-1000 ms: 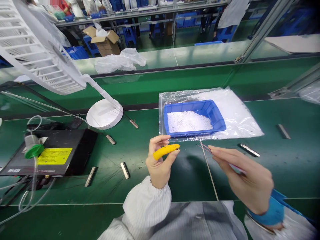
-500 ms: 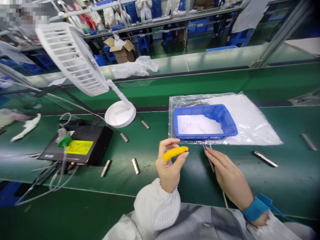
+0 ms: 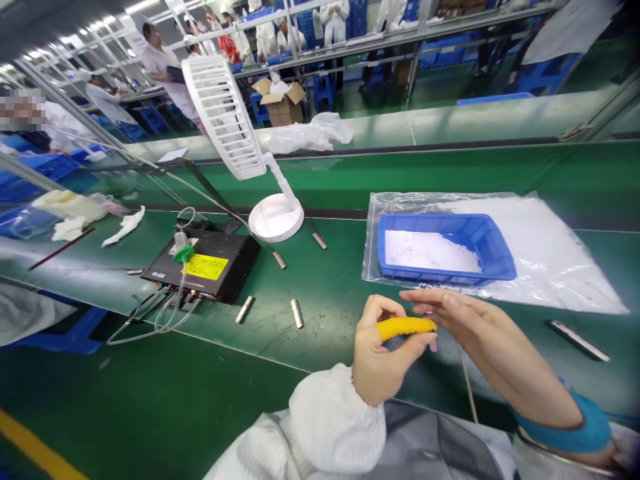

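Note:
My left hand (image 3: 383, 353) wears a yellow finger cot (image 3: 405, 327) on its index finger. That fingertip and the thumb are pinched together, with a tiny dark bit at the tip, too small to name. My right hand (image 3: 480, 327) hovers just right of it, fingers stretched towards the left hand. A pinkish end of slender tweezers (image 3: 433, 346) seems to show below the left thumb; the rest is hidden behind the fingers. Beyond both hands stands a blue bin (image 3: 505, 263) holding small white pieces (image 3: 430, 252), on a clear plastic bag (image 3: 560, 247) of white material.
A white fan (image 3: 275, 217) stands at the back. To the left is a black box (image 3: 235, 267) with tubes and cables. Several short metal strips (image 3: 297, 313) lie about the green bench, one strip (image 3: 580, 340) at right. My right wrist wears a blue strap (image 3: 565, 427).
My view has swung left. My right hand has lifted and turned from below the bin to beside my left fingertips. The tweezers are now mostly hidden; my left pinch stays closed.

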The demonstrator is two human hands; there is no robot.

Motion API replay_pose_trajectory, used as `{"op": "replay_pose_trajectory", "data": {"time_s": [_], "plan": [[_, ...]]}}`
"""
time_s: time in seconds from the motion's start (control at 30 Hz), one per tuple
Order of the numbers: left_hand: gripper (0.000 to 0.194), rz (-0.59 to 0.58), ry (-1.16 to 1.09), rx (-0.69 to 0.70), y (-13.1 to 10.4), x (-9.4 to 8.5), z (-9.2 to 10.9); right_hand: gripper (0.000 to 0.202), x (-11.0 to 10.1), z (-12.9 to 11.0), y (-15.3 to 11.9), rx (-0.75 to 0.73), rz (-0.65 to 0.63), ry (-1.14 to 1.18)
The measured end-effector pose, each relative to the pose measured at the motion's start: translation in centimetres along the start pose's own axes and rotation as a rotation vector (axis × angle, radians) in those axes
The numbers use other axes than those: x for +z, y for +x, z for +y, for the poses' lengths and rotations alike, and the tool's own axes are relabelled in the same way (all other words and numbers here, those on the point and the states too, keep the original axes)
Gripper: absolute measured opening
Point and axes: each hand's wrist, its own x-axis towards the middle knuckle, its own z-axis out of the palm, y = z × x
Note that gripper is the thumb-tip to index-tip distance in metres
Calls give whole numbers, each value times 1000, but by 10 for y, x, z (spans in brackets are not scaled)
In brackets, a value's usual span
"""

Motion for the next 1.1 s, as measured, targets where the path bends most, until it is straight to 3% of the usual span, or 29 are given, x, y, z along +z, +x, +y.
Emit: {"op": "replay_pose_trajectory", "data": {"time_s": [0.2,0.5,1.1], "plan": [[21,1,122,-56,-8,-10,-2,42,10,-9,10,-41,51,-59],[17,111,34,-266,1,-26,-5,36,31,-30,17,-134,82,-252],[18,213,-25,-286,9,-40,-16,29,49,-37,33,-201,56,-393]]}}
